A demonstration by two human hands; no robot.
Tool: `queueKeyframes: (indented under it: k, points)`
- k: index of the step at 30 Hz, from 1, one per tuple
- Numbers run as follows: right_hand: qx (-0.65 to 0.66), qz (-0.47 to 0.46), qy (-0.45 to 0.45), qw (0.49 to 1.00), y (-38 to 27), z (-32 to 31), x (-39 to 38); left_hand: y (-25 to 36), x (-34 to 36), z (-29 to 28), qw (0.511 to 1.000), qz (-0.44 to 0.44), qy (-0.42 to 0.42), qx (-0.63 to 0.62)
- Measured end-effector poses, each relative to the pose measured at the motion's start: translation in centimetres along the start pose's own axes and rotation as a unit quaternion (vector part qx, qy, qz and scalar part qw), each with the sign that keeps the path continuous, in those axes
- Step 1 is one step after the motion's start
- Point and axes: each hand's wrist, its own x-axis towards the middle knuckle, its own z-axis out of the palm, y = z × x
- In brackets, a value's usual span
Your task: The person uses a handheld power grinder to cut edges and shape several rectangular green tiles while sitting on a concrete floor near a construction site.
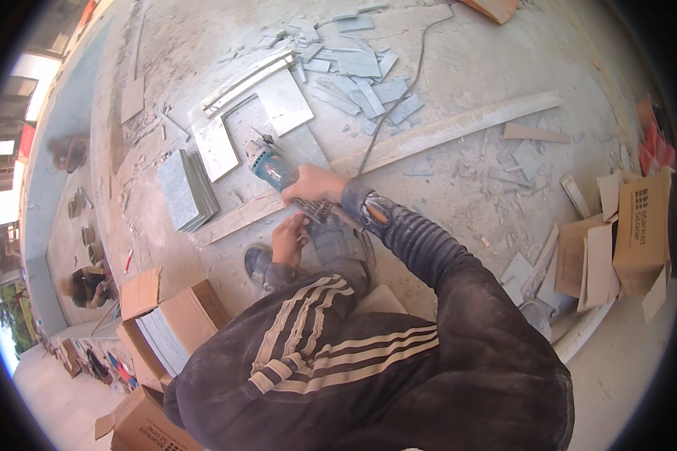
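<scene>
My right hand is wrapped round the body of a teal angle grinder, whose head points up and left. The grinder is just in front of a pale tile with a U-shaped cut-out, which lies flat on the floor. Close by the grinder's rear end is my left hand, its fingers loosely bent and apart, with nothing visible in them. Behind the hands my knee and shoe show. A stack of grey-blue tiles leans left of the grinder.
A long wooden plank crosses the dusty floor. Broken tile pieces lie scattered beyond it, with a dark cable running among them. Cardboard boxes stand at right, and an open box of tiles at left. A person is far left.
</scene>
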Motion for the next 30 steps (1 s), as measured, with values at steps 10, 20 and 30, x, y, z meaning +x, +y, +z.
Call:
queueKeyframes:
  k: [10,20,30]
  points:
    - [0.042,0.018,-0.002,0.999,0.7,0.0,-0.9,0.1,0.0,0.2,1.000,-0.007,0.003,0.007]
    - [0.035,0.039,-0.027,0.998,2.8,0.2,-5.6,-0.6,0.8,-0.3,1.000,0.010,0.003,0.005]
    - [0.051,0.029,-0.009,0.998,4.4,0.4,-12.7,-0.8,1.2,0.0,1.000,0.008,0.012,-0.004]
